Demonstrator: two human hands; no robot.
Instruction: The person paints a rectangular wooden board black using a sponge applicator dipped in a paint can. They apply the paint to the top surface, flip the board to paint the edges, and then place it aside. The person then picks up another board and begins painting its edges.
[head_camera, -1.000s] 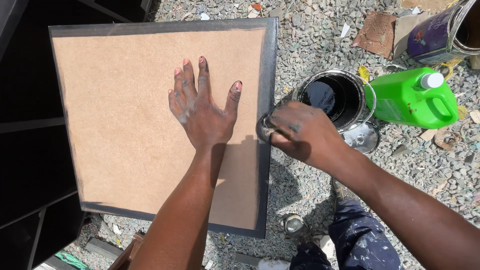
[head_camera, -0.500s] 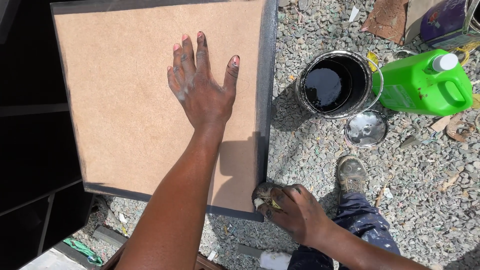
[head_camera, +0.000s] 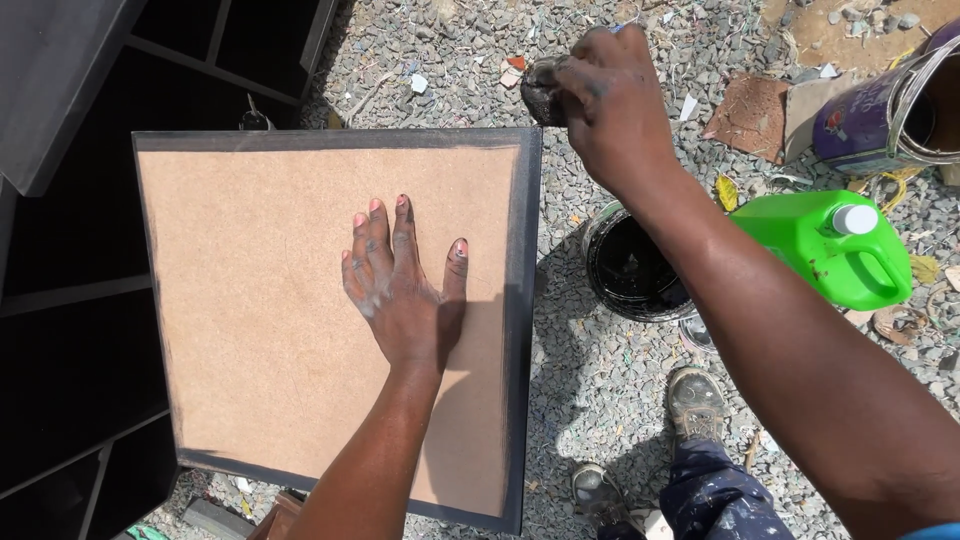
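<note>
A square brown board (head_camera: 250, 300) with black-painted edges lies flat in front of me. My left hand (head_camera: 400, 285) rests palm down on it, fingers spread, right of the middle. Beyond the board's far right corner, my right hand (head_camera: 610, 95) is closed on a dark, paint-soaked sponge (head_camera: 543, 92), held above the gravel. A tin of black paint (head_camera: 630, 270) stands open on the ground just right of the board, partly hidden under my right forearm.
A green plastic jug (head_camera: 830, 250) with a white cap lies right of the tin. A larger purple can (head_camera: 890, 110) sits at the far right. Black shelving (head_camera: 70, 360) borders the board on the left. My shoes (head_camera: 695, 400) stand on the gravel.
My right hand has swung with the sponge from the board's near right corner up to its far right corner. My left hand has stayed flat on the board.
</note>
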